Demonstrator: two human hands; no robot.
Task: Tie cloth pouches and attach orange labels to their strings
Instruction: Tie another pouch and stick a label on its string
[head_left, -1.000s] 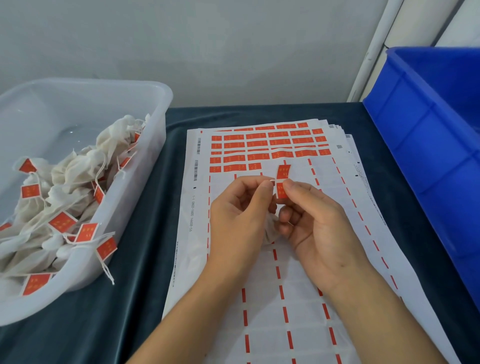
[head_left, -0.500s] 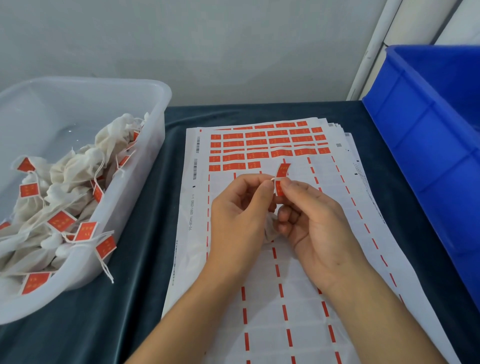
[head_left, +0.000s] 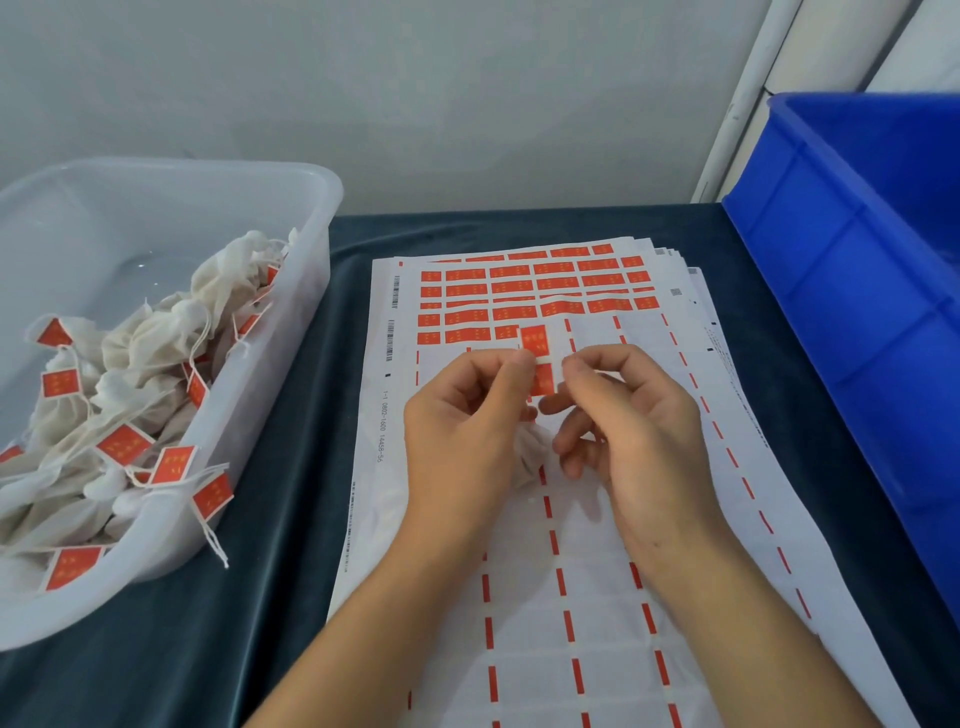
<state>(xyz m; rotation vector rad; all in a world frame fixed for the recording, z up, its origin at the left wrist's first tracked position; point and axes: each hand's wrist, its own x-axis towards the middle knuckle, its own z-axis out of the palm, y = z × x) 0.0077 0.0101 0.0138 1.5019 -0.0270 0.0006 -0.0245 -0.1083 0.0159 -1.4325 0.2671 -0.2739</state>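
Over the label sheet (head_left: 597, 561), my left hand (head_left: 467, 431) pinches the left edge of an orange label (head_left: 535, 340) that stands upright and unfolded, a white string line crossing its middle. Just right of the label, my right hand (head_left: 628, 431) has thumb and forefinger pinched together, apparently on the string's end. A small white cloth pouch (head_left: 530, 452) hangs between my palms, mostly hidden by the fingers. Several rows of unused orange labels (head_left: 535, 291) remain at the sheet's far end.
A clear plastic bin (head_left: 317, 234) on the left holds several tied pouches with orange labels (head_left: 171, 462); one string hangs over its rim. A blue crate (head_left: 857, 312) stands along the right. The sheets lie on a dark cloth-covered table (head_left: 260, 623) against a wall.
The label, folded and pinched between both hands before, now stands open and flat. My right hand has slid a little to the right, off the label.
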